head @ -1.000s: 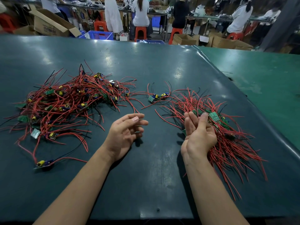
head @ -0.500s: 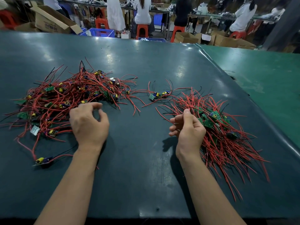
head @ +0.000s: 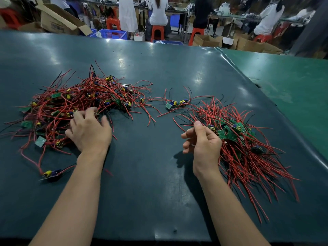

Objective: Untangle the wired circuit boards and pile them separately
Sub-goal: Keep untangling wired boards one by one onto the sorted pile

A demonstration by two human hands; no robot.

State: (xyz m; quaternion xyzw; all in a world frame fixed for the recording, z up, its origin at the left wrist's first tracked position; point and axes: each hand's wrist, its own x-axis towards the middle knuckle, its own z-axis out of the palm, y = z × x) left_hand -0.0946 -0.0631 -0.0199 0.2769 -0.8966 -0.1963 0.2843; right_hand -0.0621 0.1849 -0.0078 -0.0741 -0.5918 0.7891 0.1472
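Note:
A tangled heap of small green circuit boards with red and black wires (head: 79,102) lies on the left of the dark table (head: 150,183). My left hand (head: 88,132) is palm down at the heap's near edge, fingers spread and touching the wires. On the right lies a combed-out pile of boards (head: 246,150), its wires fanned toward me. My right hand (head: 204,144) hovers at that pile's left edge, fingers loosely curled, holding nothing. A couple of loose boards (head: 175,103) sit between the piles. One stray board (head: 51,173) lies near the front left.
A lighter green table (head: 292,96) adjoins on the right along a raised seam. Beyond the far edge are an open cardboard box (head: 60,20), blue crates (head: 113,33) and people seated on red stools (head: 157,31).
My left hand turned palm down and moved left and forward into the tangled heap. My right hand closed from flat fingers to a loose curl and stayed by the right pile.

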